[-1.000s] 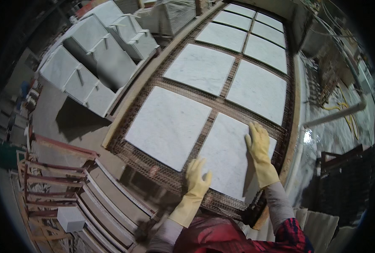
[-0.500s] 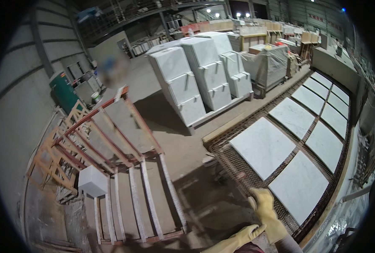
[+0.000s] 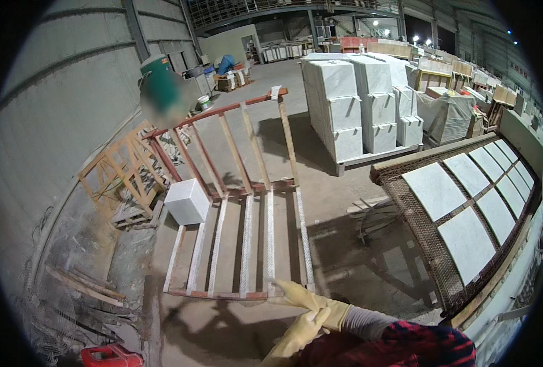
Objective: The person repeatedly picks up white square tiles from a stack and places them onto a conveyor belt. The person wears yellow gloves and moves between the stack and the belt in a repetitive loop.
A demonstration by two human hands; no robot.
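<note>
Both my hands wear yellow rubber gloves, low in the view. My right hand (image 3: 308, 301) points left with its fingers stretched out and slightly blurred; nothing shows in it. Just below, my left hand (image 3: 300, 335) has its fingers closed at the palm and cuff of the right glove, and seems to grip it. Ahead of them stands a red metal rack (image 3: 222, 296) with pale padded slats on its base and an upright back frame. One white stone block (image 3: 187, 202) sits on its left end, against the back.
On the right, a mesh-topped table (image 3: 419, 246) carries several white stone slabs (image 3: 467, 244). Stacked white blocks (image 3: 338, 113) stand on a pallet farther back. A wooden frame (image 3: 121, 168) leans left of the rack; a red tool or case (image 3: 111, 356) lies at the lower left.
My view has turned left, away from the mesh table toward the rack. My right hand has swung from the table's edge to point left; my left hand stays at the right glove.
</note>
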